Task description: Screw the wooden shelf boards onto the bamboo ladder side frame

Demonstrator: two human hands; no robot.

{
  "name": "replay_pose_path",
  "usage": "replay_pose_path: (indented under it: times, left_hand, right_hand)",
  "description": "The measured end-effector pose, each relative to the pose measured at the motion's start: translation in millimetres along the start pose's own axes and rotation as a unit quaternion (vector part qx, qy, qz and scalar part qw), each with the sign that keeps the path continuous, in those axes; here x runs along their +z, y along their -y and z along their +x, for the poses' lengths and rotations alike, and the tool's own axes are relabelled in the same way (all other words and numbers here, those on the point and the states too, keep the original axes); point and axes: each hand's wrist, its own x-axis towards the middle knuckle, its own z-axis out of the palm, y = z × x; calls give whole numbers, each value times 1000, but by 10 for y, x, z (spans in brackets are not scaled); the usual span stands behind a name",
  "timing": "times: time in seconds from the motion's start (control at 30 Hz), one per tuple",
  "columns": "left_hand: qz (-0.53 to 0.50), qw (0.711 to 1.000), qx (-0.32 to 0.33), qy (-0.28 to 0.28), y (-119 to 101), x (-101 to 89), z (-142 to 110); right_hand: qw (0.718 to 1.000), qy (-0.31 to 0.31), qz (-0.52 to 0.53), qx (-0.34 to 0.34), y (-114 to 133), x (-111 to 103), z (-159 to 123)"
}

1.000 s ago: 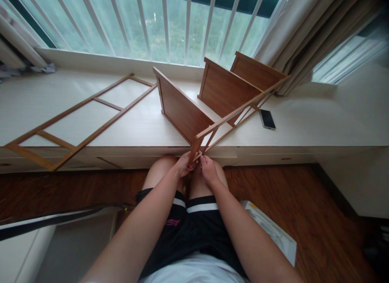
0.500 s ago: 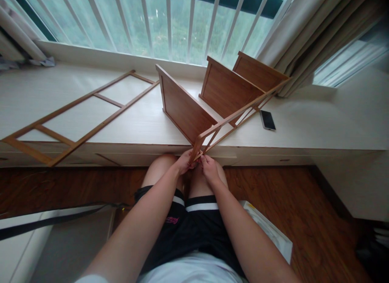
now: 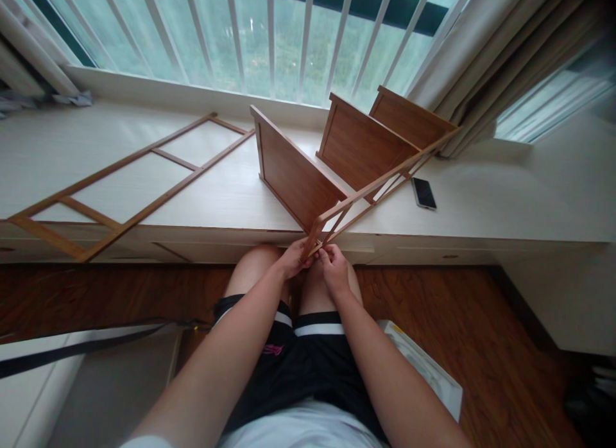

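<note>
A wooden shelf side frame [image 3: 380,185] leans across the sill with three brown shelf boards [image 3: 301,172] standing out from it to the left. Its near end hangs past the sill's front edge, above my knees. My left hand [image 3: 293,258] is closed round that near end. Beside it, my right hand [image 3: 333,263] is closed in a pinch at the right side of the same end; anything between its fingertips is too small to make out. A second, ladder-like wooden side frame [image 3: 163,194] lies flat to the left, its near end jutting over the edge.
The white window sill [image 3: 505,204] carries a black phone [image 3: 424,193] right of the shelf. Behind are window bars [image 3: 272,43] and a curtain [image 3: 486,56]. A white box-like thing [image 3: 428,364] sits on the wooden floor [image 3: 500,358], right of my legs.
My right hand has shifted slightly and its fingers are turned a little differently at the frame's end. The left hand keeps its hold. The view has tilted slightly.
</note>
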Motion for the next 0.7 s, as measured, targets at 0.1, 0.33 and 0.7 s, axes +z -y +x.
replay_pose_path:
  times: [0.1,0.33,0.7]
  left_hand:
    - [0,1000,2,-5,-6,8,-6]
    - [15,1000,3,-9,-39,22,-27]
    - [8,1000,-10,-21,19,-15,2]
  right_hand:
    - [998,-8,-55,-10,24,-21,-29]
    - [987,-7,-155,-40,93,-60,-62]
    - [986,14,-164,-21,64,-36,-16]
